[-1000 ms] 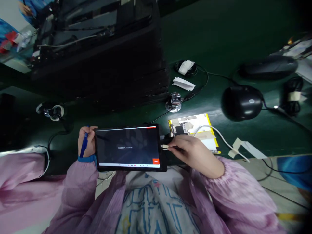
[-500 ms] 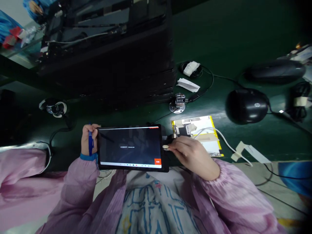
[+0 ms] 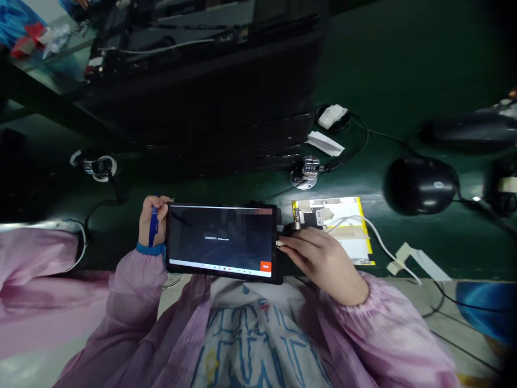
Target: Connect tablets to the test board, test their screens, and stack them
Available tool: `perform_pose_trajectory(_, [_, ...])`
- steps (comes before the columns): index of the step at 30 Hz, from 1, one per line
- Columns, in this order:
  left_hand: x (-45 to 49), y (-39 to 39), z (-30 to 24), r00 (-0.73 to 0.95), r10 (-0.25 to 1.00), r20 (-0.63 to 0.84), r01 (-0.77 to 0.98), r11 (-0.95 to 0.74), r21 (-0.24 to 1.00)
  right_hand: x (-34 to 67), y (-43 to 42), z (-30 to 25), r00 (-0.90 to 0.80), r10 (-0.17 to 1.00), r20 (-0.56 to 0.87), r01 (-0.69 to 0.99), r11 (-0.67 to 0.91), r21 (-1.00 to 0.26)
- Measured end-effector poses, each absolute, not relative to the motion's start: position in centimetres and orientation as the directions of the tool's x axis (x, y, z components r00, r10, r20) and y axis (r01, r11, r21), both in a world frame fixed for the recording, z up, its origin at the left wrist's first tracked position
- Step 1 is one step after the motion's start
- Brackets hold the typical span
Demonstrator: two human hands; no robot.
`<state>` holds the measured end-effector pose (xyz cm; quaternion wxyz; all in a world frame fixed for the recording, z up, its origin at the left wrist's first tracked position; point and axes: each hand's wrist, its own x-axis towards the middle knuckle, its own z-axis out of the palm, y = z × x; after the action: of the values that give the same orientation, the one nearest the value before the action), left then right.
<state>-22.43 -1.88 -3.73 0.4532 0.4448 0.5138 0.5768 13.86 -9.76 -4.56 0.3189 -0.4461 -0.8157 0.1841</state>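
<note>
L hand point(image 3: 145, 227) clamped tablet point(image 3: 220, 245) at 9 o'clock, R hand point(image 3: 319, 256) pinched plug point(image 3: 279, 243) at 3; tilt prob risked bending it.

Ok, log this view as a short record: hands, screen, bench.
left hand: at the tablet's left edge, also holding a blue pen
right hand: pinching a pale connector at the right edge; full insertion unclear
screen: mostly dark, red box lower right
bench: green; yellow-edged panel right of the tablet, rounded black device farther right
</note>
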Motion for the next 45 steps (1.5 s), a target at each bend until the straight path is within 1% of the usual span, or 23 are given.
perform_pose_trajectory(4, [-22.4, -2.0, -3.7, -0.183, 0.982, 0.050, -0.077, -0.065, 0.995, 13.4, -10.2, -4.6, -0.387, 0.834, 0.394, 0.646, 0.550, -0.530])
perform_pose_trajectory(11, [-22.2, -2.2, -3.7, -0.200, 0.980, 0.018, -0.114, -0.041, 0.993, 13.2, -10.2, -4.6, -0.433, 0.795, 0.425, 0.643, 0.603, -0.473])
perform_pose_trajectory(23, [-22.1, -2.4, -3.6, -0.190, 0.982, -0.007, -0.160, -0.024, 0.987, 12.5, -10.0, -4.2, -0.469, 0.786, 0.402, 0.681, 0.612, -0.403])
perform_pose_trajectory(31, [-22.3, -2.2, -3.8, -0.180, 0.984, -0.010, -0.155, -0.018, 0.988, 12.2, -10.0, -4.1, -0.500, 0.783, 0.370, 0.693, 0.618, -0.371])
perform_pose_trajectory(34, [-22.7, -2.0, -3.9, -0.178, 0.984, -0.010, -0.118, -0.012, 0.993, 12.1, -10.0, -4.2, -0.508, 0.781, 0.362, 0.690, 0.621, -0.371])
perform_pose_trajectory(37, [-23.2, -1.7, -4.0, -0.214, 0.977, 0.019, -0.067, -0.034, 0.997, 12.5, -10.1, -4.1, -0.472, 0.796, 0.379, 0.682, 0.602, -0.416])
perform_pose_trajectory(39, [-23.5, -1.5, -4.0, -0.248, 0.967, 0.050, -0.048, -0.064, 0.997, 13.1, -10.2, -3.6, -0.435, 0.811, 0.392, 0.639, 0.585, -0.499])
perform_pose_trajectory(41, [-23.6, -1.4, -4.0, -0.268, 0.961, 0.061, -0.046, -0.076, 0.996, 13.9, -9.7, -2.9, -0.360, 0.836, 0.414, 0.605, 0.547, -0.579])
perform_pose_trajectory(43, [-23.5, -1.3, -3.9, -0.280, 0.958, 0.065, -0.054, -0.083, 0.995, 14.5, -8.5, -2.2, -0.262, 0.873, 0.411, 0.629, 0.477, -0.614])
perform_pose_trajectory(45, [-23.5, -1.3, -3.8, -0.284, 0.956, 0.075, -0.059, -0.096, 0.994, 14.6, -6.4, -1.9, -0.206, 0.911, 0.357, 0.695, 0.393, -0.602])
